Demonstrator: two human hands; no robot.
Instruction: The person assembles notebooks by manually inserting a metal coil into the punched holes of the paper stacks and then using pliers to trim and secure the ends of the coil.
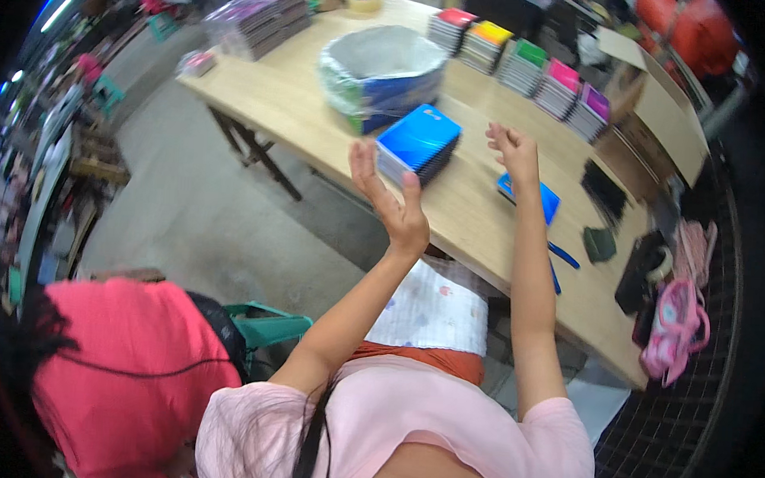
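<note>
My L hand (390, 209), fingers spread, flanks a blue-covered notebook stack (420, 141) on the wooden table (470, 218); my R hand (517, 151), fingers half-curled, apparently empty, is nr a loose blue notebook (549, 206). Stack's built, approx.; loose one seemingly left.

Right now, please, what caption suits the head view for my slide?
Bare left hand and right hand near a rectangular stack of blue-covered booklets on a pale wooden table.
</note>
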